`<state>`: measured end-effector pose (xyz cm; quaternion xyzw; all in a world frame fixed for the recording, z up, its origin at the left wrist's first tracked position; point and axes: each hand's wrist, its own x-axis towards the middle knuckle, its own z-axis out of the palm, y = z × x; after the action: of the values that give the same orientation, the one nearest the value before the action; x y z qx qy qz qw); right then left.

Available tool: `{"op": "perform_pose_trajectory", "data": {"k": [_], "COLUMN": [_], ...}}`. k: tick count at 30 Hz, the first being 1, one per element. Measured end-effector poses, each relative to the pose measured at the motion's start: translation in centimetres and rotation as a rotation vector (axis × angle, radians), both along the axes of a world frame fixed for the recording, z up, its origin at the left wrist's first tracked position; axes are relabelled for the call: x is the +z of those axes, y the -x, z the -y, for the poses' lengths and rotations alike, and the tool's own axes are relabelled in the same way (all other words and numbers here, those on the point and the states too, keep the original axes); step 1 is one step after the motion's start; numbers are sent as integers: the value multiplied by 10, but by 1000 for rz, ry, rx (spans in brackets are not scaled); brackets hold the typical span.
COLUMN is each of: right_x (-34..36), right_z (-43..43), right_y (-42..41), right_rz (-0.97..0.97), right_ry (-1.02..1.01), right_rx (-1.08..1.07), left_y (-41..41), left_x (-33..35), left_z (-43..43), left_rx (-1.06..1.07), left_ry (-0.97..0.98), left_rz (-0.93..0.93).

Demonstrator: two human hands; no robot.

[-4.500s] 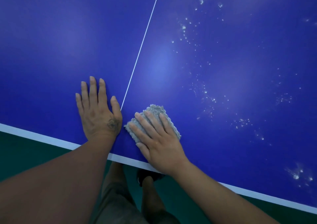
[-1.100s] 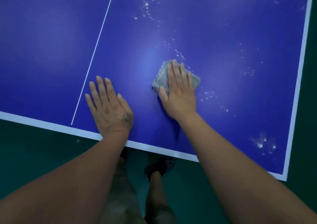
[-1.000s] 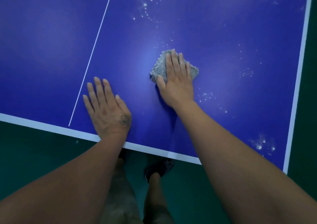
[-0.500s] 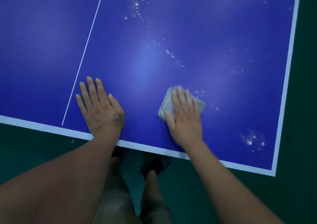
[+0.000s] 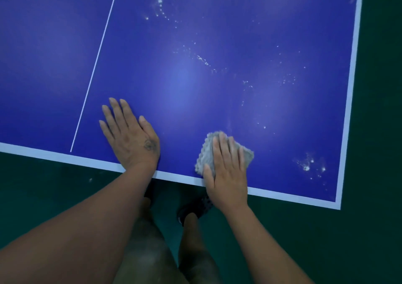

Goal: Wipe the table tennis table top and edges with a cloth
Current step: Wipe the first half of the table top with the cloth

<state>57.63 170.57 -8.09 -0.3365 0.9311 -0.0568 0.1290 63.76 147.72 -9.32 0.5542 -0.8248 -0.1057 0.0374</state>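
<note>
**Cloth at the near edge, specks waiting to the right**

I had the right hand (image 5: 228,175) laid flat on the cloth (image 5: 205,153), fingers straight and close together, palm bearing down. Nothing was curled round the fabric. The cloth sat on the table (image 5: 195,87) just inside the white edge band (image 5: 180,176), and the heel of that hand lay over the band itself. The left hand (image 5: 130,140) was spread flat on the blue, fingers straight, gripping nothing. I read it as a brace, placed just right of the centre line (image 5: 95,66).

To do this stroke well, I judged that the pressure should be even across the whole palm, so the cloth would not bunch or slip out from under the fingers. White specks (image 5: 309,164) lay near the right corner, and more were scattered further up the top. Short overlapping passes toward them would serve better than one long sweep. The band wanted its own pass — cloth wrapped over the rim. The left hand sat on surface that would need wiping too.
</note>
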Motion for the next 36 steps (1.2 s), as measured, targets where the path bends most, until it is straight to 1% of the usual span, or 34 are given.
{"op": "perform_pose_trajectory", "data": {"k": [2,4,7,10,12,14,16,21,24,27,30,33,36], "right_x": [-1,-1,-3,-8,-7,-6,-4,-5,-10,-12,-14,-12,-10], "right_z": [-17,-16,7,44,64,72,60,-35,-76,-58,-16,15,20], "right_y": [2,25,80,137,161,164,143,53,32,64,129,189,187], "right_rz": [14,1,-23,-20,-5,3,6,-20,-9,-32,-46,-9,3], "right_ry": [5,10,-4,-15,-15,-13,-5,31,41,22,-6,-4,3], "right_rx": [33,70,75,49,7,-17,-10,42,41,61,44,-24,-39], "left_y": [10,23,36,40,39,40,41,42,42,42,43,44,44], "left_x": [2,1,-7,-14,-14,-14,-15,-14,-14,-13,-14,-14,-14], "left_z": [-28,-57,-80,-82,-82,-83,-84,-84,-85,-85,-85,-85,-86], "left_rx": [-19,-63,-91,-86,-87,-93,-88,-78,-81,-81,-77,-78,-77], "left_ry": [-10,-16,-1,25,33,33,30,31,34,43,54,53,55], "left_rz": [7,20,40,34,38,42,50,36,35,39,37,35,50]}}
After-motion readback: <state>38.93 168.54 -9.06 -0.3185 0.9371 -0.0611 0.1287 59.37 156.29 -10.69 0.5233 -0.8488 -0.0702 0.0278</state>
